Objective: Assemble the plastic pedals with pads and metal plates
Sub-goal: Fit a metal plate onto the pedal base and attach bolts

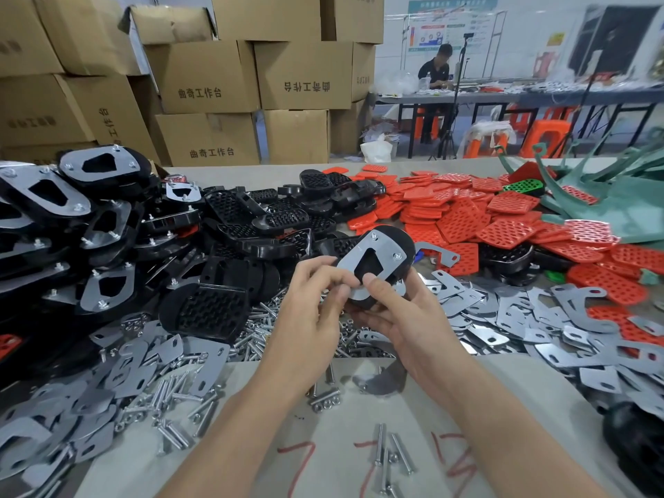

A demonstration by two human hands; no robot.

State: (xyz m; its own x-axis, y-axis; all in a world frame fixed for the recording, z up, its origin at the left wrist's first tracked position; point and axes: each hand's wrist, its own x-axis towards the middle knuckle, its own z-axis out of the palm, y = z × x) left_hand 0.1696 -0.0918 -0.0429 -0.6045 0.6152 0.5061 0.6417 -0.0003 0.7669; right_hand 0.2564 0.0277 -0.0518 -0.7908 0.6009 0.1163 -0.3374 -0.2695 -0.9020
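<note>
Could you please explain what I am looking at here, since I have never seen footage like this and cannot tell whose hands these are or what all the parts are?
There is no machine here: a person wears one wide-angle camera on the head, looking forward and down, so you see their own two bare hands. The left hand and right hand together hold a black plastic pedal with a grey metal plate on its upturned side, fixed with bolts at its far corners.

Around them the worktable is covered with parts: loose metal plates right and left, red perforated pads at the back right, bare black pedals in the middle, finished pedals stacked on the left, and bolts and nuts scattered in front. Cardboard boxes stand behind.
</note>
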